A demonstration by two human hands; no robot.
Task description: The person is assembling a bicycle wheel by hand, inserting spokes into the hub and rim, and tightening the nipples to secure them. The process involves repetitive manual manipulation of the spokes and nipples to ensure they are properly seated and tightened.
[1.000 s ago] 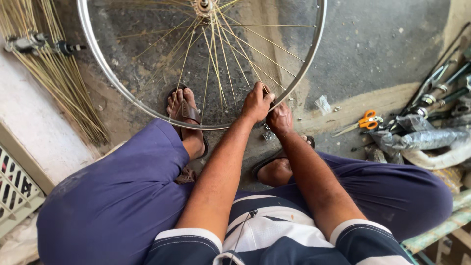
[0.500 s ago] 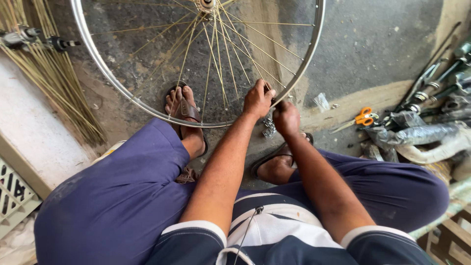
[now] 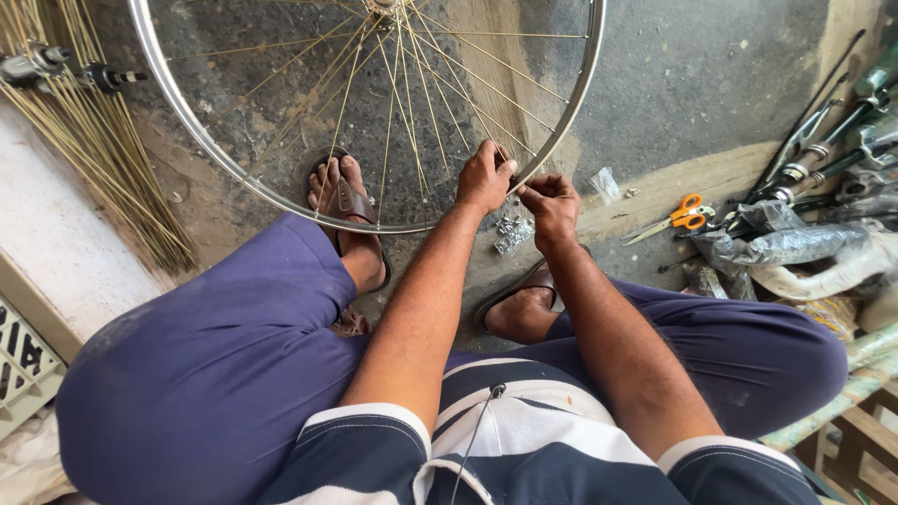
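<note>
From the head camera, the bicycle wheel rim [image 3: 281, 201] stands upright on the concrete floor [image 3: 711, 84] before the seated person's sandalled feet. The left hand [image 3: 484, 178] closes on the rim's lower right arc; the right hand [image 3: 552, 201] pinches something small there, probably a spoke nipple. The wheel looks light and stiff, its spokes [image 3: 412, 103] thin and bendable, so the rim is the safer hold.

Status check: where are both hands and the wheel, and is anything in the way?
Left hand and right hand pinching at wheel rim. Wheel upright on floor. Small metal bits underneath; nothing blocking.
</note>
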